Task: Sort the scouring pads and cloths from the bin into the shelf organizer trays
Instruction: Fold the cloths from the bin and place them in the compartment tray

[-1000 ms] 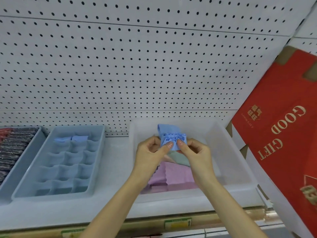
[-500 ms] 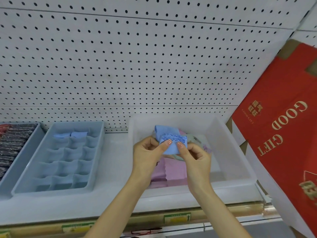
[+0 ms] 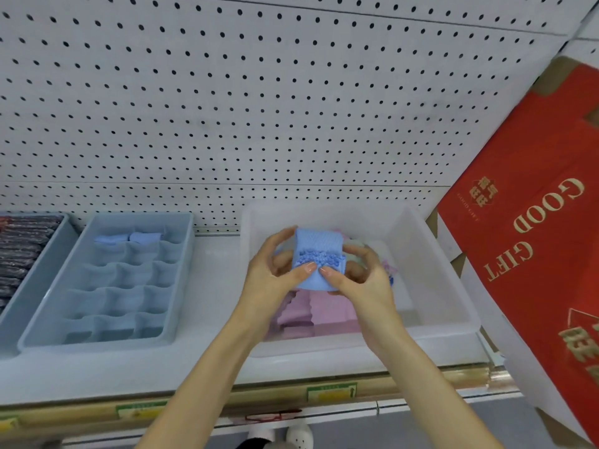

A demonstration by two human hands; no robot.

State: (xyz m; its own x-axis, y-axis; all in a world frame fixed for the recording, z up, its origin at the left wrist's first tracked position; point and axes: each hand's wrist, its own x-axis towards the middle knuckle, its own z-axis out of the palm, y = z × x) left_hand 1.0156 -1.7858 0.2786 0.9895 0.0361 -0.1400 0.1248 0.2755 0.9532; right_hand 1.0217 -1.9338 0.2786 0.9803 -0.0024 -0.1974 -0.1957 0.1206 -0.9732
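Both my hands hold a folded blue cloth (image 3: 317,251) above the clear plastic bin (image 3: 431,286). My left hand (image 3: 275,270) grips its left side, thumb pressed on the front fold. My right hand (image 3: 356,280) grips its right side, thumb on the front as well. Pink cloths (image 3: 324,314) lie in the bin under my hands. To the left sits the blue-grey organizer tray (image 3: 107,343) with many small cells; two folded blue cloths (image 3: 129,238) fill cells in its back row.
A second tray (image 3: 39,273) at the far left holds dark scouring pads (image 3: 22,244). A red gift box (image 3: 534,241) leans at the right beside the bin. White pegboard (image 3: 259,108) backs the shelf. Price labels run along the shelf's front edge (image 3: 330,390).
My hands have folded the blue cloth tighter and lifted it slightly over the bin. The camera has tilted a little.
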